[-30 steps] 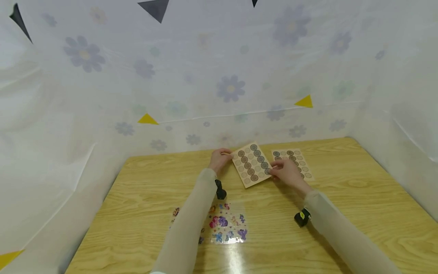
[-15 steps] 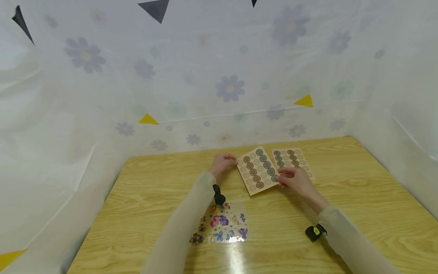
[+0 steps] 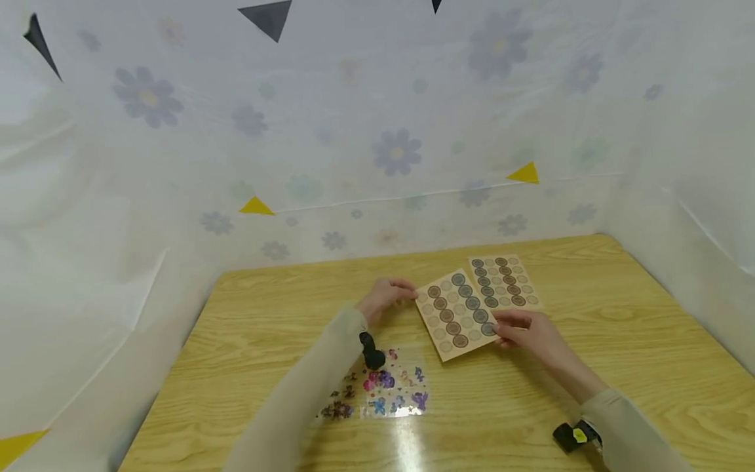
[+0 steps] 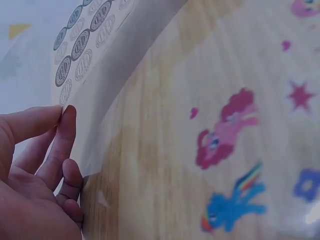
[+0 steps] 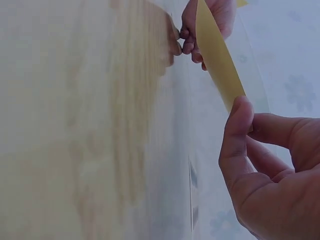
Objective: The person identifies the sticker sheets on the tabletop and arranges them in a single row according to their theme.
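A beige sticker sheet [image 3: 453,314] printed with rows of round seals hangs tilted above the table between both hands. Its far left corner is pinched between the thumb and finger of my left hand [image 3: 387,296]. My right hand [image 3: 533,337] pinches the near right corner. The left wrist view shows the pinched corner of the sheet [image 4: 87,55] up close, and in the right wrist view the plain back of the sheet [image 5: 220,57] faces the camera. A second sheet of round seals [image 3: 506,282] lies flat on the table behind.
Clear sheets of colourful pony stickers [image 3: 392,387] lie on the near part of the wooden table [image 3: 248,328], partly under the left forearm. White flower-patterned cloth [image 3: 354,131] surrounds the table at the back and sides.
Both hands have drawn the held sheet nearer and to the right. More of the second seal sheet now shows. The left forearm has shifted left over the pony stickers.
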The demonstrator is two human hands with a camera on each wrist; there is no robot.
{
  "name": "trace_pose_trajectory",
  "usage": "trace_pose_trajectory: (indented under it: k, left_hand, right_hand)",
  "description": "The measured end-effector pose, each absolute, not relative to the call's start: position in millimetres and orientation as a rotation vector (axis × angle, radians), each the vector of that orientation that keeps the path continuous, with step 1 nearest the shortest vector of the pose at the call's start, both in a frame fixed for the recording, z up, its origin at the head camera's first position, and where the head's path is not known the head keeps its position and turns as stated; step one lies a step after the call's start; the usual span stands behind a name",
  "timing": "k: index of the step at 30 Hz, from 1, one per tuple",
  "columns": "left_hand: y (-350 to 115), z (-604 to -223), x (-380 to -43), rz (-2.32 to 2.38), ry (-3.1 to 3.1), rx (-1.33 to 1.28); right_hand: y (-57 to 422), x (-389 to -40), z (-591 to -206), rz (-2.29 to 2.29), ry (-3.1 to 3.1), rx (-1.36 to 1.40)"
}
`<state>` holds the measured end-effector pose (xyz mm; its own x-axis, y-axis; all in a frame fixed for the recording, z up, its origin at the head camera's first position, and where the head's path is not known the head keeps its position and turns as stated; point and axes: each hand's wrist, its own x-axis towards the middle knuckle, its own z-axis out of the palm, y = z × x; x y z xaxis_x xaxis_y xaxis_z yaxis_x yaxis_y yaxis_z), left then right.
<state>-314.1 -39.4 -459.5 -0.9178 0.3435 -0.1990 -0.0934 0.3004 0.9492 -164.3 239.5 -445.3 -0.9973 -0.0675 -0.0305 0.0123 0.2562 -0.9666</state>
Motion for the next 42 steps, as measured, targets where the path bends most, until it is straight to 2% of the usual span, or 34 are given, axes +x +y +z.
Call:
trace_pose_trajectory:
  k: [8, 18, 24, 42]
  left_hand:
    - [-27, -459, -293, 1.561, 2.22, 0.348]
    - [-26, -455, -279, 1.446, 2.268, 0.421]
    - [-27, -455, -275, 1.393, 2.286, 0.471]
    - [-30, -458, -274, 1.258, 2.333, 0.664]
  right_hand:
    - [253, -134, -443, -1.856, 2.451, -0.05]
    - [241, -108, -446, -1.693, 2.57, -0.074]
    - [234, -99, -446, -1.551, 2.626, -0.043]
    - [229, -96, -453, -1.431, 2.642, -0.18]
